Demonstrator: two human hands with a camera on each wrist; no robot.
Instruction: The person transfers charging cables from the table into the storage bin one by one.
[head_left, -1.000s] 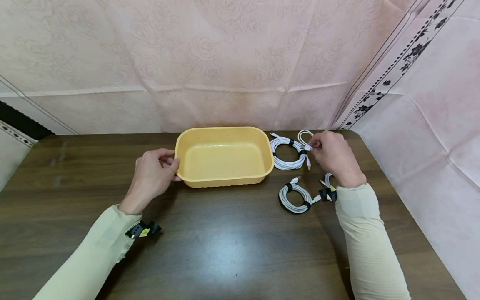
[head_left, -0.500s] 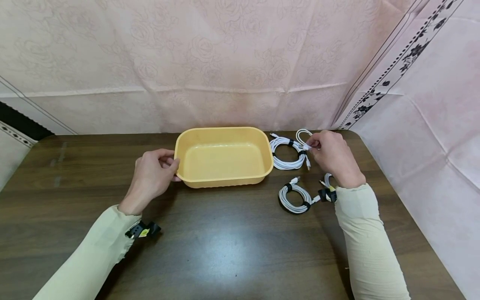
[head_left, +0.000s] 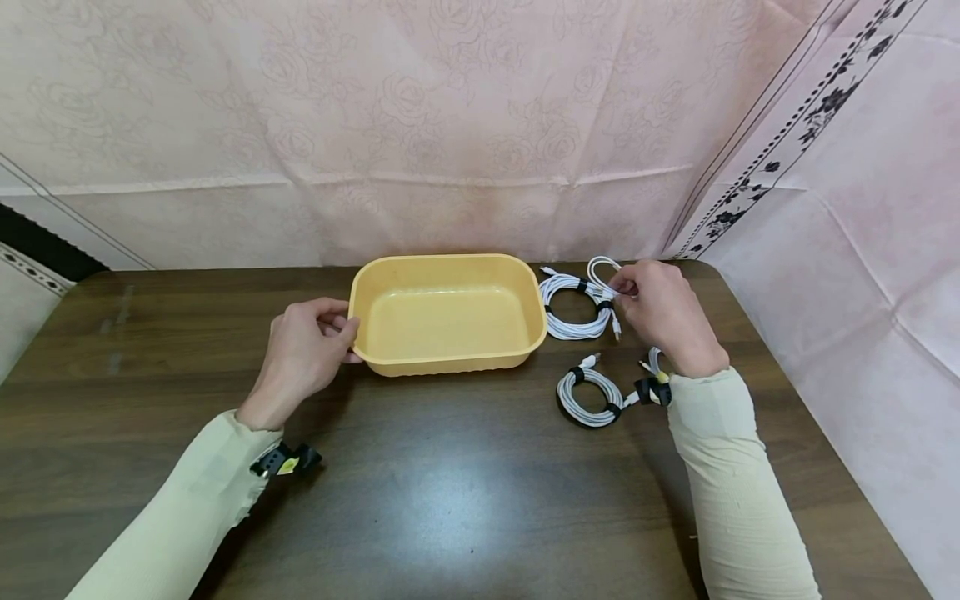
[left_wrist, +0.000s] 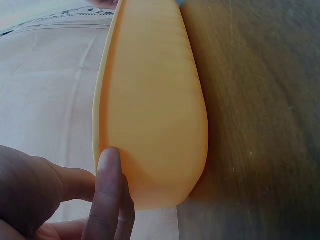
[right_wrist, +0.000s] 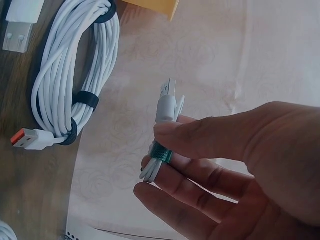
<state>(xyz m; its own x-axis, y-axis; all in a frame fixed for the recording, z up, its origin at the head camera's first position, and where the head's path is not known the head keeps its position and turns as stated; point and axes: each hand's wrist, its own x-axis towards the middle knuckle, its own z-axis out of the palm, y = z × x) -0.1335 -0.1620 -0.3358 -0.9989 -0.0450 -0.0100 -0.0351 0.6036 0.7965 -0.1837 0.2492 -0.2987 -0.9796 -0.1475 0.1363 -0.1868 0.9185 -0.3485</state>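
Note:
My left hand [head_left: 306, 350] pinches the left end of a shallow yellow plastic basin [head_left: 450, 367]. In the left wrist view, fingers [left_wrist: 108, 175] lie against the outer wall of this basin [left_wrist: 155, 100]. My right hand [head_left: 663, 312] holds a small coiled white USB cable [head_left: 602, 267] just above the table's back right. In the right wrist view, thumb and fingers pinch this cable [right_wrist: 166, 107] beside its metal plug, around a green strap [right_wrist: 160, 152]. Left of that hand lies a larger white cable coil [head_left: 573, 329], near the basin's right end.
A second coiled white cable [head_left: 592, 400] with black ties lies nearer on the brown table [head_left: 450, 500]. Another cable [head_left: 656, 360] is partly hidden by my right wrist. Pink patterned cloth [head_left: 450, 125] hangs behind the table, and more cloth [head_left: 862, 250] rises at the right.
My right hand has shifted slightly left with the small cable, whose loop moves closer to the larger coil. The left hand and the basin stay put.

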